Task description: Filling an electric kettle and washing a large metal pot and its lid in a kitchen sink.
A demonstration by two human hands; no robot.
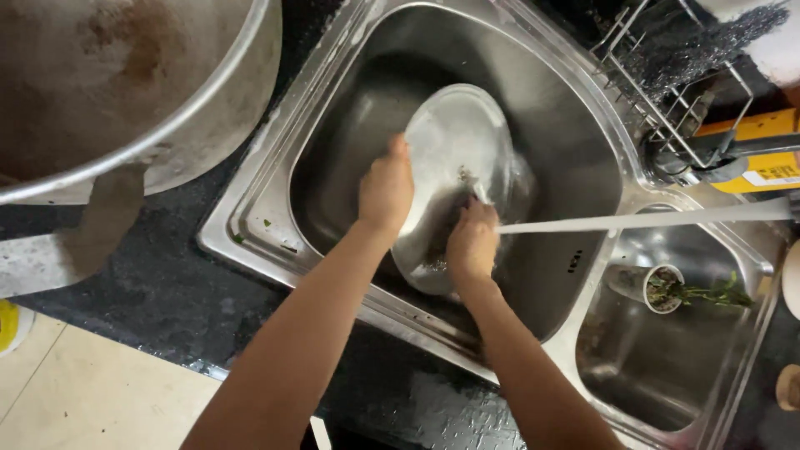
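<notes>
the steel plate (pixel 458 142) stands tilted inside the left basin of the double sink (pixel 250 225), its lower rim down near the basin's front wall. the left hand (pixel 386 190) is closed over the plate's left edge, steadying it. the right hand (pixel 472 243) presses against the plate's lower face with its fingers curled; whether it clasps a scrubber or just the metal i cannot tell. a stream of water (pixel 650 219) runs across from the sink's right side and lands on the plate just above the right hand.

what could go wrong: the plate looks wet and is held by one edge only, so it could slip from the left hand and clatter into the basin (the stream striking it at a slant may also throw spray over the sink's front rim onto the dark counter (pixel 150 292)).

around the sink: a big metal pot (pixel 125 83) sits on the counter to its left, close to the basin's corner. a wire rack (pixel 667 92) stands behind the sink's right side. in the sink's right basin lies a small cup with green scraps (pixel 664 289). nothing stands between the hands and the plate.
</notes>
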